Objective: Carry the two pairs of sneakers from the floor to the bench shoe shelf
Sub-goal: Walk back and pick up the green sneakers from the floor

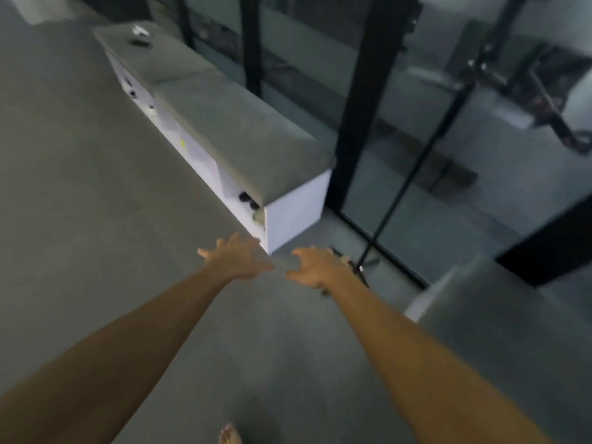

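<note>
A long white bench shoe shelf point(296, 213) with a grey cushioned top runs from the upper left to the middle of the blurred head view. Dark shoes point(248, 200) sit inside its nearest open compartment, and small shapes show in compartments farther along. Both my arms reach forward over the grey floor. My left hand point(235, 257) is open with fingers spread, just in front of the shelf's near corner. My right hand point(315, 267) is also open and holds nothing, a little right of that corner. No sneakers lie on the visible floor.
Glass panels with black frames point(355, 107) stand behind the bench. A thin black stand point(368, 257) has its feet on the floor by my right hand. A grey block point(480, 315) sits at the right. Small objects point(139, 35) rest on the far bench top. My bare foot point(229, 435) shows below.
</note>
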`<action>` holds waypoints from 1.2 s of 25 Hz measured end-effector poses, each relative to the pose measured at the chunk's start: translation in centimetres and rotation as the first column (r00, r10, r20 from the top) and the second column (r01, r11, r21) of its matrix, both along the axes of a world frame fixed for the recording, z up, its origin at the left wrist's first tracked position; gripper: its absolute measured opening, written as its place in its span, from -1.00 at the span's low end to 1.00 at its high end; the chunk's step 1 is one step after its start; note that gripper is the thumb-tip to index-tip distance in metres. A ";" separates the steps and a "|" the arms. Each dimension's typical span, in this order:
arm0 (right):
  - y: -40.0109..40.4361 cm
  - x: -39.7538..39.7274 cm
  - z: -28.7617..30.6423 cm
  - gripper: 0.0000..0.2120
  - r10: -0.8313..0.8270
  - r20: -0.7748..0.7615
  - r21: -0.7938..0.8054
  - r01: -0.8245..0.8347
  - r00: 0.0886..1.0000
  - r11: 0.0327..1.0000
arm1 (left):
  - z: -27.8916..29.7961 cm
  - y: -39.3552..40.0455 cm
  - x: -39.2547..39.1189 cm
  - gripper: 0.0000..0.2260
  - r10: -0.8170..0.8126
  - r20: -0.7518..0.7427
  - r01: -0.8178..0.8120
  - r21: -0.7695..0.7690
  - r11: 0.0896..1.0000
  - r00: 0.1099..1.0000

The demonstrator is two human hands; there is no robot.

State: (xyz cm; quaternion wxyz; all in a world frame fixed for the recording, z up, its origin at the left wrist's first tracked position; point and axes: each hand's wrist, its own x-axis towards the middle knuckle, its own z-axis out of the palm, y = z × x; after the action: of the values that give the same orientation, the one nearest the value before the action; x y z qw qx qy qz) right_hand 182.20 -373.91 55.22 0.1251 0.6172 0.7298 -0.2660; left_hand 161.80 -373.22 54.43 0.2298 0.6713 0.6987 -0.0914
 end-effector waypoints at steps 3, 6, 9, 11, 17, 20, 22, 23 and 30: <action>5.7 -10.1 6.7 -0.30 0.058 -0.021 0.094 -0.055 0.998 0.994 | 6.4 3.0 -11.8 -0.15 0.073 -0.035 -0.070 0.092 0.993 0.997; 11.9 -19.5 12.2 -0.34 0.131 -0.088 0.303 -0.099 0.988 0.948 | 11.6 6.0 -23.5 -0.23 0.180 -0.011 -0.168 0.307 0.937 0.984; 17.3 -27.7 15.0 -0.41 0.238 -0.093 0.456 -0.171 0.967 0.873 | 14.2 8.1 -32.7 -0.31 0.315 0.033 -0.294 0.463 0.836 0.949; 20.6 -32.4 15.2 -0.41 0.320 -0.066 0.438 -0.260 0.945 0.860 | 14.5 10.1 -36.8 -0.32 0.361 -0.002 -0.325 0.432 0.841 0.933; 33.6 -46.4 14.0 -0.40 0.509 -0.005 0.448 -0.453 0.861 0.771 | 14.6 21.5 -47.1 -0.28 0.447 -0.015 -0.404 0.401 0.822 0.894; 41.0 -54.1 14.2 -0.42 0.560 0.005 0.432 -0.507 0.828 0.746 | 14.4 27.7 -52.3 -0.27 0.528 0.037 -0.501 0.381 0.777 0.848; 45.3 -59.4 15.0 -0.46 0.560 -0.074 0.416 -0.485 0.825 0.769 | 14.3 31.6 -56.2 -0.28 0.566 0.081 -0.550 0.387 0.741 0.820; 47.2 -62.0 15.2 -0.47 0.560 -0.117 0.421 -0.470 0.820 0.776 | 14.1 33.2 -58.3 -0.29 0.583 0.105 -0.573 0.390 0.721 0.806; 62.9 -82.3 17.0 -0.48 0.509 -0.411 0.409 -0.346 0.756 0.844 | 12.8 49.1 -78.5 -0.33 0.585 0.284 -0.650 0.377 0.660 0.759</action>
State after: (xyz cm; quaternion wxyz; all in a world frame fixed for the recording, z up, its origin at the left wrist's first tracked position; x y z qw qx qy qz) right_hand 99.93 -310.96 72.23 -0.1099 0.3514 0.8913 -0.2647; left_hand 83.33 -324.10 67.20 0.1315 0.4323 0.8684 0.2042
